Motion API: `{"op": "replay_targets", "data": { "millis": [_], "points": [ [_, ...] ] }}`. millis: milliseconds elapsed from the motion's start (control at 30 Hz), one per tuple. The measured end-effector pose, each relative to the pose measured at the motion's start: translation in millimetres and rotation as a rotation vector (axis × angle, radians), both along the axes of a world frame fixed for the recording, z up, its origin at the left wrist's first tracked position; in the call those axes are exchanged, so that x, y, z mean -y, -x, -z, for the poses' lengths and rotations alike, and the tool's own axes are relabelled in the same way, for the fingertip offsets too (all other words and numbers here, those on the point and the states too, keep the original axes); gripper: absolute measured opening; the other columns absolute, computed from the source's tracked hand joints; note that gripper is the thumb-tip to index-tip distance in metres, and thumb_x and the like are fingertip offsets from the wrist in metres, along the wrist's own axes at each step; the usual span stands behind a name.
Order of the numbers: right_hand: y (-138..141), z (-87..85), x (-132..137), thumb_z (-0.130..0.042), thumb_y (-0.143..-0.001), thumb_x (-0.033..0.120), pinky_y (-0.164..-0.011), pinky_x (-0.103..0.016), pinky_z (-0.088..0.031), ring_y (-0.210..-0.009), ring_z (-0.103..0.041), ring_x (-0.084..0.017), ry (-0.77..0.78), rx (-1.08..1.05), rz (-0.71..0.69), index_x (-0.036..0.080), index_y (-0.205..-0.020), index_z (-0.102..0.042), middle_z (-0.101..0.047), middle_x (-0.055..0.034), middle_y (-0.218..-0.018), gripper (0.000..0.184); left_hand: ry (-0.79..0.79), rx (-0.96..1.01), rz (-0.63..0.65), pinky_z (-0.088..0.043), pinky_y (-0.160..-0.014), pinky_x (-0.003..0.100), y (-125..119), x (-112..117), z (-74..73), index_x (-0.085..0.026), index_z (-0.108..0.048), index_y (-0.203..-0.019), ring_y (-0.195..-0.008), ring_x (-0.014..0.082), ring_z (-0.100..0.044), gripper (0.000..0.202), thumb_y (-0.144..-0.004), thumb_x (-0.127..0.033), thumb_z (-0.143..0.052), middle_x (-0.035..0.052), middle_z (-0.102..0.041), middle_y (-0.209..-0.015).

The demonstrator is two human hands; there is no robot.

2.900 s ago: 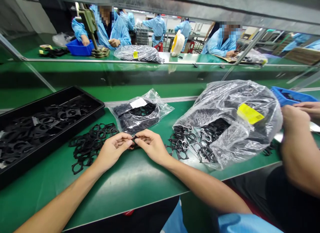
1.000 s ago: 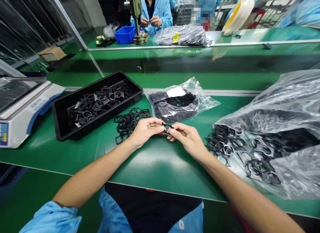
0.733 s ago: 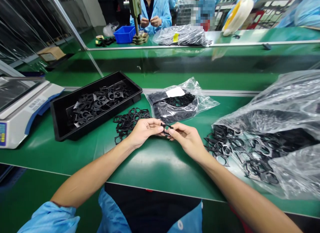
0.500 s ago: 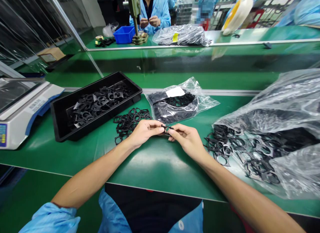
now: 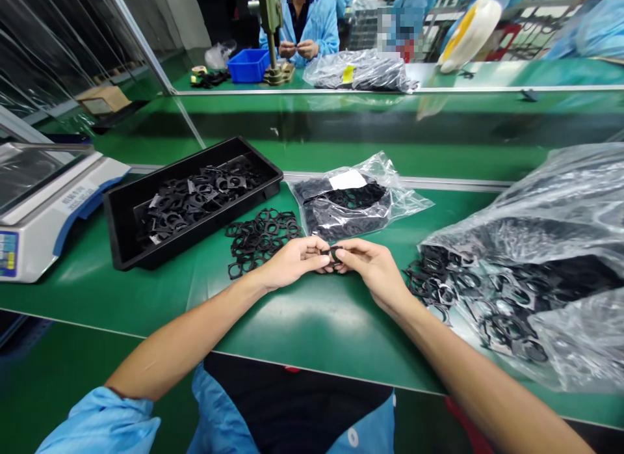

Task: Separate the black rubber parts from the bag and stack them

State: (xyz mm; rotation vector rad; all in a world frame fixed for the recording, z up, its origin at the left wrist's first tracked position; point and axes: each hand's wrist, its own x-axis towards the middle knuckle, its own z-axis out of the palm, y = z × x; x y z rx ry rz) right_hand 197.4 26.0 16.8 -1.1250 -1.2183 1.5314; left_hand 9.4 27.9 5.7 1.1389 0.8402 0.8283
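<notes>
Between my two hands is a small black ring-shaped part [image 5: 335, 255], partly covered by my fingers. My left hand [image 5: 298, 261] pinches its left side, and my right hand [image 5: 369, 264] grips the right side. Just left of my left hand lies a loose pile of black ring-shaped parts [image 5: 260, 239] on the green table [image 5: 312, 324]. Behind my hands rests a clear plastic bag [image 5: 353, 210] with dark parts and a white label. To the right, a large open plastic bag [image 5: 531, 226] spills black and grey ring parts [image 5: 507, 311].
A black tray [image 5: 195, 246] filled with similar parts stands at left, beside a white and blue weighing scale [image 5: 63, 207]. Across a divider, a person [image 5: 312, 25] works near a blue bin [image 5: 248, 65], a hand press [image 5: 273, 38] and a bagged bundle [image 5: 358, 71].
The part between my fingers has been turned, so its ring opening faces me differently. Both hands have shifted slightly right in view, along with the whole scene.
</notes>
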Motion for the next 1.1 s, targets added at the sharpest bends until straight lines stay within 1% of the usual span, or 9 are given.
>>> {"op": "replay_targets", "data": {
  "millis": [100,200,300,467,600,667,900,1100],
  "points": [
    [0.5,-2.8,0.1,-0.089,-0.06,0.044,-0.061,-0.027,-0.053,-0.057,-0.06,-0.011,0.033,-0.062,0.014,0.018,-0.078,-0.074,-0.068,0.0003,-0.068,0.035,0.027,0.046,-0.001,-0.054,-0.078,0.03,-0.3,-1.1,0.1,-0.013,-0.063,-0.089,-0.078,0.0155,-0.068,0.041,-0.072,-0.045,-0.084,0.0035,-0.069,-0.08],
    [1.3,-5.8,0.9,-0.09,-0.059,0.044,-0.059,-0.024,-0.053,-0.057,-0.06,-0.01,0.073,-0.102,-0.008,0.018,-0.074,-0.072,-0.066,0.001,-0.066,0.035,0.041,0.072,0.006,-0.055,-0.077,0.03,1.0,-2.8,0.5,-0.013,-0.064,-0.091,-0.077,0.0155,-0.069,0.043,-0.072,-0.046,-0.084,0.0032,-0.069,-0.08],
    [1.3,-6.7,1.1,-0.09,-0.059,0.044,-0.058,-0.024,-0.053,-0.057,-0.06,-0.01,0.099,-0.114,-0.017,0.017,-0.074,-0.07,-0.065,0.0015,-0.067,0.036,0.041,0.093,-0.021,-0.056,-0.077,0.03,2.2,-3.5,0.7,-0.014,-0.066,-0.088,-0.074,0.0148,-0.069,0.042,-0.068,-0.044,-0.087,0.0018,-0.069,-0.079],
    [0.6,-6.0,1.9,-0.09,-0.058,0.046,-0.057,-0.026,-0.054,-0.055,-0.06,-0.011,0.055,-0.069,0.023,0.017,-0.074,-0.068,-0.064,0.0016,-0.065,0.039,0.017,0.079,-0.085,-0.057,-0.075,0.031,2.3,-3.4,-0.4,-0.013,-0.071,-0.087,-0.071,0.0154,-0.069,0.038,-0.068,-0.042,-0.087,0.0033,-0.071,-0.08],
    [2.0,-6.9,4.6,-0.092,-0.053,0.046,-0.058,-0.027,-0.054,-0.055,-0.06,-0.011,0.026,-0.06,0.045,0.017,-0.073,-0.069,-0.064,0.0019,-0.063,0.042,-0.028,0.058,-0.168,-0.056,-0.069,0.029,1.7,-3.4,-1.0,-0.013,-0.072,-0.085,-0.062,0.0134,-0.066,0.036,-0.066,-0.039,-0.088,0.001,-0.07,-0.071],
    [2.8,-7.3,5.4,-0.093,-0.053,0.046,-0.058,-0.027,-0.053,-0.054,-0.06,-0.011,0.022,-0.063,0.047,0.017,-0.072,-0.07,-0.064,0.0021,-0.062,0.042,-0.042,0.041,-0.186,-0.056,-0.067,0.029,1.3,-3.3,-1.1,-0.013,-0.071,-0.083,-0.061,0.013,-0.065,0.034,-0.066,-0.037,-0.088,0.0005,-0.068,-0.068],
    [1.7,-3.9,2.7,-0.091,-0.057,0.045,-0.058,-0.027,-0.054,-0.054,-0.061,-0.012,0.038,-0.037,0.06,0.017,-0.074,-0.07,-0.065,0.0017,-0.062,0.039,-0.005,0.05,-0.173,-0.056,-0.069,0.029,-0.7,-1.4,-2.9,-0.013,-0.07,-0.088,-0.066,0.0145,-0.068,0.038,-0.066,-0.039,-0.087,0.0027,-0.071,-0.074],
    [1.1,-3.8,3.3,-0.088,-0.062,0.045,-0.059,-0.027,-0.055,-0.056,-0.062,-0.012,0.022,-0.026,0.047,0.017,-0.077,-0.07,-0.065,0.0006,-0.065,0.036,-0.041,0.024,-0.149,-0.056,-0.07,0.028,-1.7,-0.7,-2.9,-0.013,-0.07,-0.088,-0.066,0.0143,-0.068,0.036,-0.068,-0.038,-0.086,0.0021,-0.071,-0.073]
  ]
}}
